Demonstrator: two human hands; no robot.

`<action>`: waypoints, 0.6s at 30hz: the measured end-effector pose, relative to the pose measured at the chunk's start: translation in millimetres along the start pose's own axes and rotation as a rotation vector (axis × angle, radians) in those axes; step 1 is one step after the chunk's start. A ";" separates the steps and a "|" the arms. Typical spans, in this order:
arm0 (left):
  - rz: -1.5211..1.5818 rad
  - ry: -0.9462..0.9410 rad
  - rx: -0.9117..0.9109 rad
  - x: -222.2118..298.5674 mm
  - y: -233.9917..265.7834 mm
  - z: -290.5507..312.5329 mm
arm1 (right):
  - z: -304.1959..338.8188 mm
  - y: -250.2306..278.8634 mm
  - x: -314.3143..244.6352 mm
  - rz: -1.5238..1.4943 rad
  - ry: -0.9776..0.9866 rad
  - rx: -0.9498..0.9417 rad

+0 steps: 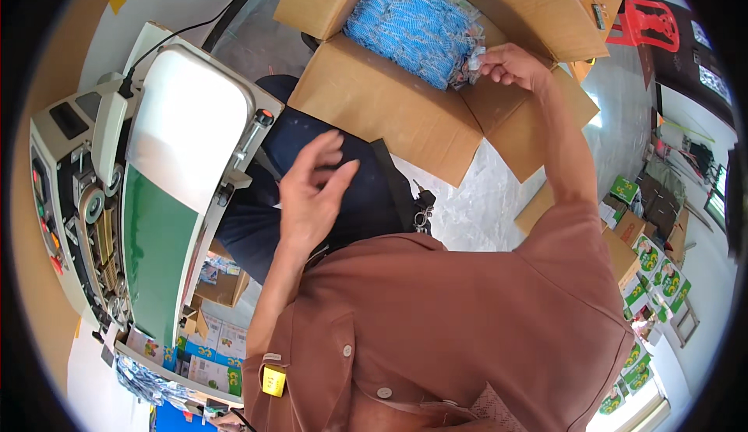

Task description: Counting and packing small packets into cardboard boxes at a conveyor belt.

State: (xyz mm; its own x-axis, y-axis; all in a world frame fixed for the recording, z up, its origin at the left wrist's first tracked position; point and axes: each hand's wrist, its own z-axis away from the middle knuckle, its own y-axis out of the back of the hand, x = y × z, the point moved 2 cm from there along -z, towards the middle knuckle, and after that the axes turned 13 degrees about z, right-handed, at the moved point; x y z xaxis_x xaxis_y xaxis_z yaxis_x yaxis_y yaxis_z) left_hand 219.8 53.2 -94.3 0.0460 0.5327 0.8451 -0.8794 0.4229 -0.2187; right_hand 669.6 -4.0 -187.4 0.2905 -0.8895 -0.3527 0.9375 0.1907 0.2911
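Observation:
At the right edge of a large open cardboard box (382, 97), my right hand (510, 66) is closed, its fingertips pinching a small pale packet (475, 58). Many small blue-and-white packets (413, 23) fill the box in a heap. My left hand (312, 194) hovers over my dark trousers (358, 179), with fingers curved and apart and nothing in them. It is nearest to the machine (93, 206) on my left, which has a green conveyor belt (160, 253) and a bright white panel (191, 112).
The box's flaps spread outward toward my lap. Under the machine stand a small carton (222, 284) of packets and several printed boxes (210, 354). A red plastic chair (650, 25) is at the far right, with stacked green-and-white cartons (662, 268) along the right wall.

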 end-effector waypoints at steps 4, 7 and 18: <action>-0.223 -0.225 -0.086 0.2 -41.6 -31.4 | 64.6 -64.3 -46.1 -0.280 0.230 -0.139; -0.417 -0.591 -0.142 -6.9 -59.7 -45.7 | 106.3 -115.4 -70.5 -0.438 0.295 -0.264; 0.470 0.173 -0.253 -26.6 0.2 -0.4 | 130.0 -222.2 -100.1 -0.441 0.471 -0.112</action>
State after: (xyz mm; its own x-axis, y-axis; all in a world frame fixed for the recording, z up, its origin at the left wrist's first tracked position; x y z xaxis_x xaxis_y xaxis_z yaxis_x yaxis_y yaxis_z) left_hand 218.6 39.4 -117.0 -0.2278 0.8096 0.5410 -0.6837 0.2625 -0.6809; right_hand 407.2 -11.3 -101.1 -0.0973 -0.6219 -0.7770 0.9947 -0.0860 -0.0557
